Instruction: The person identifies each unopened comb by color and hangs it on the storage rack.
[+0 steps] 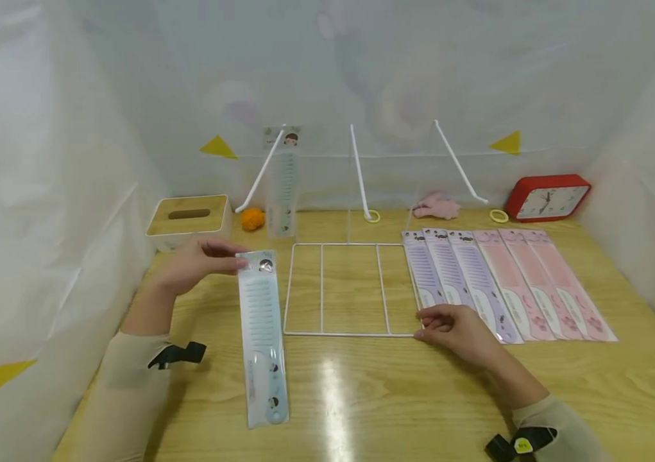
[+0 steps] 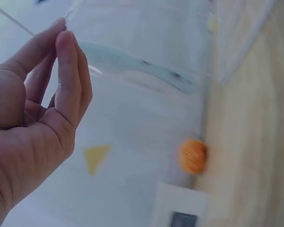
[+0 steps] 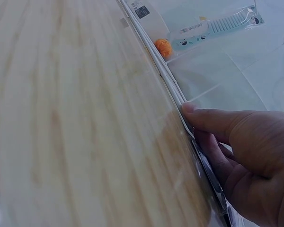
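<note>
My left hand [image 1: 200, 260] pinches the top left corner of a clear-packed pale blue comb [image 1: 262, 340], which hangs down in front of the table. In the left wrist view the thumb and fingertips of the left hand [image 2: 42, 101] meet. Another pale blue packed comb [image 1: 283, 186] hangs from the left hook [image 1: 260, 170] of a white wire display rack [image 1: 350, 334]; its handle end also shows in the left wrist view. My right hand [image 1: 457, 330] grips the front right corner of the rack's base, the thumb [image 3: 199, 113] on top of the wire.
Right of the rack lie purple packed combs [image 1: 480, 282] and pink packed combs [image 1: 561, 282], fanned side by side. Along the back stand a tissue box [image 1: 188, 221], an orange ball [image 1: 252, 219], a pink cloth [image 1: 437, 205], yellow rings [image 1: 498, 216] and a red clock [image 1: 549, 197].
</note>
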A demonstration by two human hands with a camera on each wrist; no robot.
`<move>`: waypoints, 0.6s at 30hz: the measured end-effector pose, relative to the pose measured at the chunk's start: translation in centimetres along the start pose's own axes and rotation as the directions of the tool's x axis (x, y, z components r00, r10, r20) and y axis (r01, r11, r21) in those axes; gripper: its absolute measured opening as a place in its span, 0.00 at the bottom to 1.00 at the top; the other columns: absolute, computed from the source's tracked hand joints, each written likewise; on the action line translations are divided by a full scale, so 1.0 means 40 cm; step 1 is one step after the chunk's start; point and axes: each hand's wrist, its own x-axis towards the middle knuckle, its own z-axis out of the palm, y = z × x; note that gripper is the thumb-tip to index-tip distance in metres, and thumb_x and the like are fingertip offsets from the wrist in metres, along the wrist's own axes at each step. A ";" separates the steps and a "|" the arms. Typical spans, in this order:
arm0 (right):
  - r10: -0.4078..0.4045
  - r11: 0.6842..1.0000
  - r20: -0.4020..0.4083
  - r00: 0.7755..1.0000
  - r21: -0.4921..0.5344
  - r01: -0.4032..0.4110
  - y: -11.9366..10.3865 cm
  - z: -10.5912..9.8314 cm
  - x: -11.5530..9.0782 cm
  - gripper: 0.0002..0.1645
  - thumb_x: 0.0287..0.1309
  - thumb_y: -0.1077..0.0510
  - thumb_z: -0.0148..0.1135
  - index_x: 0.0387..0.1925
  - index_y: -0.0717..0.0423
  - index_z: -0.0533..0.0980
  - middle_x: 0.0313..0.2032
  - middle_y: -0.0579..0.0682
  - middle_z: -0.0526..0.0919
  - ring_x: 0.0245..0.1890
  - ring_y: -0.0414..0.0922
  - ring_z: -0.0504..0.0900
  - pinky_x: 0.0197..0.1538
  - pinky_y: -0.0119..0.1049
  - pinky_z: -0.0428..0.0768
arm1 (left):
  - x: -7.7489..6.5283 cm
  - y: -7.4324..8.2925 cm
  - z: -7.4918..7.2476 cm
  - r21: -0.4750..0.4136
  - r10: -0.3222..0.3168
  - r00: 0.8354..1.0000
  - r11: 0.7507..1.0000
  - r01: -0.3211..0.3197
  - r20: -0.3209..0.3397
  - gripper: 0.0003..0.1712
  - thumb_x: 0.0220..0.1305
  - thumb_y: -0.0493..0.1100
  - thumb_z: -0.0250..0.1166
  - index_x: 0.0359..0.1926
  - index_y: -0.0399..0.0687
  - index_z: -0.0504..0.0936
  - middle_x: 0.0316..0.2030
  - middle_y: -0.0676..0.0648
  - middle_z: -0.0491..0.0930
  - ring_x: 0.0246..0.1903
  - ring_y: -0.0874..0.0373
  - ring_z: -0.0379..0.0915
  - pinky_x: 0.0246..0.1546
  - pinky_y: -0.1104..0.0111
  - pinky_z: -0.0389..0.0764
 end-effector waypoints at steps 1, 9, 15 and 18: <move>-0.003 1.000 0.003 1.000 0.002 0.003 0.000 0.002 0.002 0.22 0.52 0.54 0.77 0.47 0.60 0.84 0.36 0.51 0.86 0.32 0.35 0.83 0.36 0.29 0.84 | -0.023 0.021 -0.001 -0.027 0.060 0.998 0.998 -0.060 0.016 0.11 0.63 0.37 0.70 0.47 0.39 0.87 0.38 0.55 0.87 0.35 0.60 0.84 0.42 0.68 0.86; -0.018 1.000 -0.002 1.000 -0.026 0.018 -0.008 0.001 0.006 0.21 0.52 0.53 0.77 0.47 0.59 0.84 0.35 0.49 0.86 0.32 0.35 0.83 0.36 0.29 0.84 | -0.152 0.191 0.014 -0.140 0.459 0.888 0.882 -0.450 0.038 0.13 0.56 0.18 0.64 0.39 0.30 0.87 0.35 0.46 0.86 0.32 0.56 0.80 0.31 0.70 0.83; -0.006 0.999 -0.006 1.000 -0.035 0.006 -0.010 -0.003 0.000 0.21 0.53 0.54 0.76 0.47 0.60 0.84 0.35 0.50 0.86 0.32 0.34 0.82 0.36 0.28 0.84 | -0.177 0.269 0.036 -0.132 0.528 0.841 0.831 -0.540 -0.115 0.12 0.53 0.16 0.66 0.38 0.26 0.86 0.37 0.43 0.87 0.33 0.55 0.82 0.34 0.71 0.85; -0.012 0.999 -0.002 1.000 -0.030 0.012 -0.013 -0.006 -0.005 0.22 0.54 0.54 0.76 0.48 0.61 0.83 0.36 0.51 0.86 0.32 0.34 0.82 0.36 0.28 0.84 | -0.175 0.288 0.040 -0.131 0.536 0.823 0.817 -0.562 -0.189 0.14 0.52 0.15 0.65 0.37 0.27 0.87 0.37 0.42 0.87 0.34 0.55 0.82 0.35 0.70 0.86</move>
